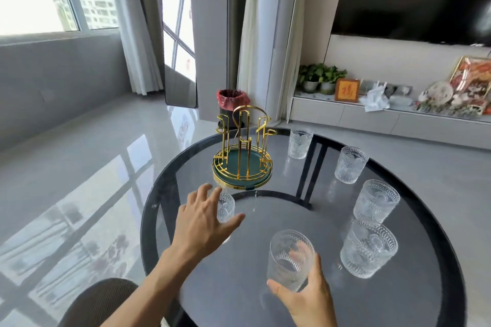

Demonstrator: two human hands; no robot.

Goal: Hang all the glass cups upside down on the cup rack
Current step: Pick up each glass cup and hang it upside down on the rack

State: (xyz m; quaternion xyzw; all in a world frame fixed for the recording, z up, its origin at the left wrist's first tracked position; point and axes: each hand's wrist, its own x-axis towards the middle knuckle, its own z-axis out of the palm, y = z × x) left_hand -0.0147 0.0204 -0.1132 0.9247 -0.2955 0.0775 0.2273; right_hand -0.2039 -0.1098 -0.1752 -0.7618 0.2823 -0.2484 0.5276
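A glass cup [289, 260] is being gripped by the right hand [305, 297] near the table's [435, 287] front edge. The left hand [202, 220] is being held open over another cup [225, 207], just beside the empty rack [242, 156].

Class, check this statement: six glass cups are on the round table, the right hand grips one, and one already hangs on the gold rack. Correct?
Not quite. The head view shows the gold rack empty. The right hand does grip a cup.
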